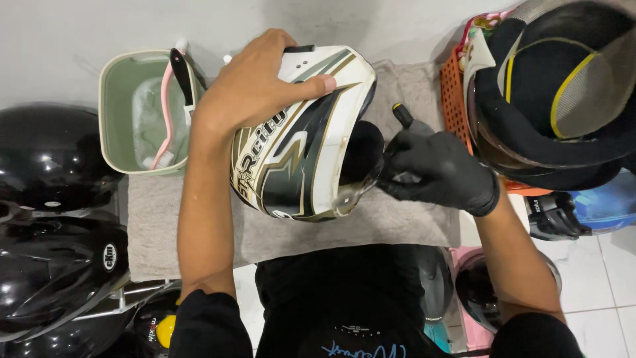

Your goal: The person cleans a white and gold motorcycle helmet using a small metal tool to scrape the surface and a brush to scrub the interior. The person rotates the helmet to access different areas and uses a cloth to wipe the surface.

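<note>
White shell: a glossy white motorcycle helmet with black and gold graphics (pixel 301 136) lies on its side at the middle of the work surface, its opening turned toward the right.
Left hand: the bare left hand (pixel 248 89) lies spread over the helmet's crown, fingers pressed flat on the shell, steadying it.
Right hand: the right hand in a black glove (pixel 440 171) is at the helmet's opening, fingers curled around a black-handled tool (pixel 403 116); the tool's tip is hidden, so what it touches cannot be told.
Surface: a grey towel (pixel 159 225) is spread under the helmet, over a pale floor or counter.
Left side: a square pale green tub (pixel 112 99) holding soapy water and a pink brush (pixel 165 126) stands at the towel's far left corner; glossy black helmets (pixel 53 199) are stacked just beside it.
Right side: an orange plastic basket (pixel 454 99) carries a large dark helmet with yellow piping (pixel 563 93).
Floor: white tiles (pixel 603 285) show at the lower right.
</note>
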